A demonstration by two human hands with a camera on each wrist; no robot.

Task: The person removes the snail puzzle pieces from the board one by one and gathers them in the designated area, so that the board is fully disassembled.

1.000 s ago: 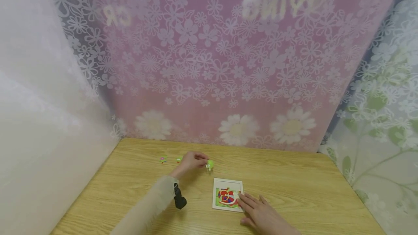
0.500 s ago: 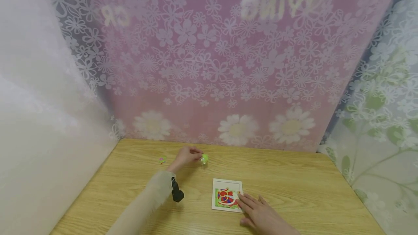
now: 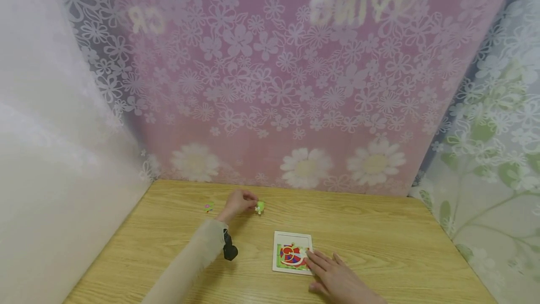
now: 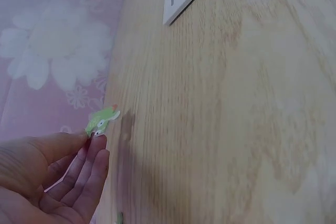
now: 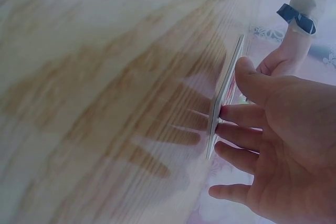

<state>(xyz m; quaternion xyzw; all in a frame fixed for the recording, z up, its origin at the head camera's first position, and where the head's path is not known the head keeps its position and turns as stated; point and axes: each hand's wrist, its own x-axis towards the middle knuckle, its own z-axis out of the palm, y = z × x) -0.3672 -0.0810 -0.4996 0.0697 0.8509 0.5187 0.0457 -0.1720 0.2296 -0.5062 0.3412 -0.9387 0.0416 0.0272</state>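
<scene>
My left hand (image 3: 239,203) pinches a small green puzzle piece (image 3: 260,207) between thumb and fingertips, raised over the back of the table. In the left wrist view the puzzle piece (image 4: 100,120) shows a white part with dark eye-like dots. A square puzzle board with a white frame (image 3: 274,253) lies flat in front; its lower part bears a red, blue and green picture, its upper part looks plain white. My right hand (image 3: 333,273) lies with extended fingers touching the board's right edge. The right wrist view shows those fingertips against the thin board (image 5: 223,95).
More small coloured pieces (image 3: 208,207) lie at the back left of the wooden table (image 3: 358,229). A small green bit (image 4: 119,217) shows at the bottom of the left wrist view. Flowered curtains enclose the back and sides. A black wrist device (image 3: 229,246) sits on my left sleeve.
My left hand has moved slightly left and back with the green puzzle piece; a piece seen beside it earlier is out of sight. My right hand has stayed on the puzzle board.
</scene>
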